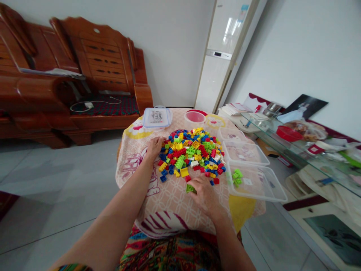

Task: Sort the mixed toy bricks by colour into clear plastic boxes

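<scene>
A heap of small coloured building bricks [193,152] lies on a cloth-covered round table [169,195]. My left hand [154,146] rests at the heap's left edge, fingers curled against the bricks. My right hand [203,192] lies at the near edge of the heap, fingers pinched on a green brick [190,188]. A clear rectangular container [255,184] to the right holds a few green bricks [237,177].
Two more clear containers [244,152] line the table's right side. A round tub with a red lid [194,118] and a lidded clear box [156,117] stand at the far edge. A wooden sofa [70,82] is at left, a glass table [304,146] at right.
</scene>
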A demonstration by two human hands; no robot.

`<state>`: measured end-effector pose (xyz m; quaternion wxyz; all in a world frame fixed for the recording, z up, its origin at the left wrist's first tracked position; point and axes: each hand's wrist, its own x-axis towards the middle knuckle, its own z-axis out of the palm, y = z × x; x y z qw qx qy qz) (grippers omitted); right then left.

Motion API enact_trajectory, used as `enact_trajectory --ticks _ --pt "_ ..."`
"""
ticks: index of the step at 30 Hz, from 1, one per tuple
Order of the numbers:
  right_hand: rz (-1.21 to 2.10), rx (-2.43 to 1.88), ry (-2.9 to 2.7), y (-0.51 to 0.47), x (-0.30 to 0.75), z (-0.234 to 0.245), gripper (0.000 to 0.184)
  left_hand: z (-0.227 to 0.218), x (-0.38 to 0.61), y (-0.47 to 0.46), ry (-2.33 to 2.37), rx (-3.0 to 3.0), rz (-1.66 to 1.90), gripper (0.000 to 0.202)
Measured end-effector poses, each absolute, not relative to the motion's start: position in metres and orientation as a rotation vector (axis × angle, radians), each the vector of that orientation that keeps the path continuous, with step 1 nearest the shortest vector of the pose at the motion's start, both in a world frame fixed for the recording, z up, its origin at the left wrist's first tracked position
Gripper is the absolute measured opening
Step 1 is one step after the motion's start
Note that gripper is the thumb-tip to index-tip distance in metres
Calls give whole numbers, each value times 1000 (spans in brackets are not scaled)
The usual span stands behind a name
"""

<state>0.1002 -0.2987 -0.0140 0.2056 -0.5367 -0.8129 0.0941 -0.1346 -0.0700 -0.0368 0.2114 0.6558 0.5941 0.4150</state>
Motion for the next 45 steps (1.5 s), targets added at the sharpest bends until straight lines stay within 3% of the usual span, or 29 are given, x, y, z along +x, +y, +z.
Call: enact_trajectory --ticks 9,20,33,45 --pt "135 -1465 -1857 -303 135 4 17 -40 -136 -67 1655 1813 1136 55" --pt "-324 -1859 -1419 -309 220 -7 35 -36 -135 -71 1667 1817 1131 53" --pt "-340 -2017 -1408 -306 244 -25 44 -37 -135 -71 1673 1841 1115 48" --pt "-345 -1727 -1446 -296 199 -9 30 -38 -136 -69 1672 1849 1111 50"
